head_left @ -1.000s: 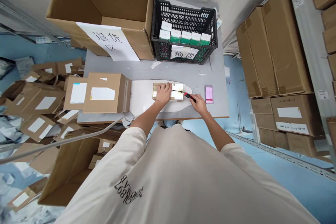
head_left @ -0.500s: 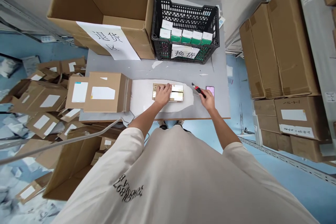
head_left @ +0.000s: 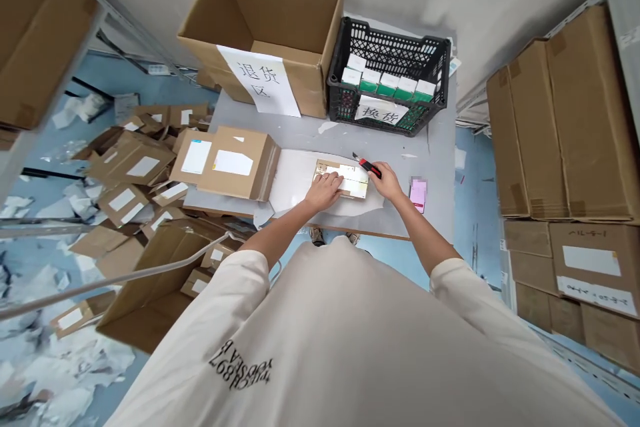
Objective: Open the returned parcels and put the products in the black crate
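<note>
Step in hand, as I read it: slitting open the small flat brown cardboard parcel with a white label [head_left: 350, 180]. It lies on a white plastic sheet [head_left: 295, 180] near the front edge of the grey table [head_left: 435, 153]

Left hand [head_left: 324, 189] lies flat on the parcel's near-left part, fingers spread, pinning it and curled round nothing. Right hand [head_left: 388, 180] sits at 3 o'clock of the parcel, closed round a red-and-black utility knife [head_left: 367, 166]. Blade end points to about 10 o'clock, at or just over the parcel's far right corner — contact too small to tell

Around the parcel: pink phone [head_left: 418, 192] at 3 o'clock beyond the right hand, brown cartons with white labels [head_left: 235, 163] at 9, big open cardboard box with a paper sign [head_left: 270, 33] at 11, black plastic crate of green-and-white packs [head_left: 390, 80] at 1

Next move calls for, in my judgement: blade kept shallow along the tape seam, left-hand fingers off the cut line, firm downward press — the parcel could slide on the sheet
</note>
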